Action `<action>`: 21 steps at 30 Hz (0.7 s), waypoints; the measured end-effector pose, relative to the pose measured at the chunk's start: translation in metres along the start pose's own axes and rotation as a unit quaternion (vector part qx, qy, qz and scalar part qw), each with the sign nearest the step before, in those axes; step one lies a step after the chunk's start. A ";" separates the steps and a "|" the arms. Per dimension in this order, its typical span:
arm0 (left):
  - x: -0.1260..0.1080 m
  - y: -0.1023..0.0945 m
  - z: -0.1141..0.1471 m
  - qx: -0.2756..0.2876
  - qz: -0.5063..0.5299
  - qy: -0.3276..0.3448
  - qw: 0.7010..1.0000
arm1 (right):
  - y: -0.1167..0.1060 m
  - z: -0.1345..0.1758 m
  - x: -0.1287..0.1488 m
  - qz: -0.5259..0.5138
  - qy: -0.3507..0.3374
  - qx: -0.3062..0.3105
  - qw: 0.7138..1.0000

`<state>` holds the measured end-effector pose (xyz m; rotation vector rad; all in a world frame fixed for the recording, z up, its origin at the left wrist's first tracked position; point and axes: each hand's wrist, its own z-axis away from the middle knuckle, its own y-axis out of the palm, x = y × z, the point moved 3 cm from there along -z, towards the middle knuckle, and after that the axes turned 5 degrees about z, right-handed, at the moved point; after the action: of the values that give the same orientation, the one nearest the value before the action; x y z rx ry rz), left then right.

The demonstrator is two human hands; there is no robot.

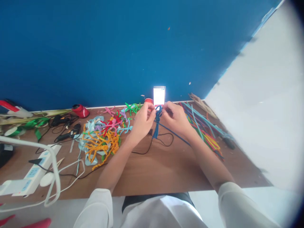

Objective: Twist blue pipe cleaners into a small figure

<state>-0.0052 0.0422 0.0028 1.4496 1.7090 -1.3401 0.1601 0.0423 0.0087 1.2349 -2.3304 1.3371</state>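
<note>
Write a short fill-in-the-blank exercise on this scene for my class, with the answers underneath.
1. Between the left hand and right hand, the pipe cleaners are ____.
2. The sleeves are ____.
3. The power strip lies to the ____ of the orange tangle.
4. Of the tangle and the lit phone, the one nearer the wall is the ____.

Missing words: blue; white; left; phone.
</note>
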 end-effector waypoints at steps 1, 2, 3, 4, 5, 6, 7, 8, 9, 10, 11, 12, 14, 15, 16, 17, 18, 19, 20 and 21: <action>-0.002 -0.001 0.000 0.005 0.004 0.008 1.000 | -0.002 0.000 0.000 -0.002 -0.003 0.004 1.000; -0.004 -0.001 0.000 0.012 0.006 0.017 1.000 | -0.003 -0.001 -0.001 -0.004 -0.005 0.010 1.000; -0.006 -0.002 0.000 0.020 0.005 0.030 0.999 | -0.004 -0.001 -0.002 -0.005 -0.006 0.016 1.000; -0.008 -0.002 0.001 0.028 0.002 0.044 0.999 | -0.004 -0.001 -0.003 -0.008 -0.007 0.019 1.000; -0.009 -0.002 0.001 0.034 -0.003 0.057 0.998 | -0.004 -0.001 -0.003 -0.010 -0.006 0.021 1.000; -0.009 -0.002 0.001 0.039 -0.007 0.066 0.997 | -0.004 -0.001 -0.004 -0.012 -0.006 0.022 1.000; -0.008 -0.001 0.001 0.040 -0.008 0.069 0.997 | -0.004 0.000 -0.005 -0.015 -0.007 0.022 1.000; -0.007 -0.001 0.001 0.040 -0.002 0.064 0.997 | -0.004 0.000 -0.005 -0.018 -0.010 0.024 1.000; -0.004 -0.001 0.001 0.039 0.010 0.053 0.998 | -0.004 0.000 -0.005 -0.021 -0.014 0.026 0.999; -0.002 0.000 0.001 0.041 0.029 0.038 0.998 | -0.004 0.000 -0.005 -0.024 -0.019 0.030 0.999; 0.000 0.000 0.000 0.046 0.050 0.020 0.998 | -0.004 0.000 -0.004 -0.026 -0.024 0.033 0.999; 0.002 0.000 -0.001 0.056 0.073 0.002 0.996 | -0.004 0.000 -0.004 -0.027 -0.027 0.035 0.999; 0.005 0.001 -0.003 0.080 0.118 -0.030 0.989 | -0.005 -0.001 -0.003 -0.028 -0.030 0.035 0.999; 0.006 0.001 -0.004 0.088 0.136 -0.042 0.986 | -0.005 -0.001 -0.002 -0.027 -0.029 0.034 0.999; 0.006 0.001 -0.005 0.092 0.150 -0.049 0.983 | -0.005 0.000 -0.001 -0.025 -0.029 0.031 0.999; 0.006 0.001 -0.006 0.091 0.160 -0.053 0.981 | -0.005 0.000 0.000 -0.021 -0.028 0.025 0.999; 0.007 0.001 -0.006 0.084 0.169 -0.057 0.980 | -0.004 0.000 0.001 -0.017 -0.028 0.017 0.999; 0.007 0.001 -0.007 0.074 0.173 -0.060 0.980 | -0.004 0.001 0.002 -0.014 -0.030 0.005 0.999; 0.007 0.001 -0.007 0.064 0.174 -0.064 0.981 | -0.003 0.001 0.003 -0.015 -0.036 -0.007 0.999; 0.008 0.002 -0.007 0.055 0.172 -0.066 0.981 | -0.002 0.002 0.004 -0.019 -0.046 -0.019 0.999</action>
<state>-0.0046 0.0515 -0.0022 1.5922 1.2475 -1.3220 0.1596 0.0379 0.0114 1.3500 -2.3676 1.2444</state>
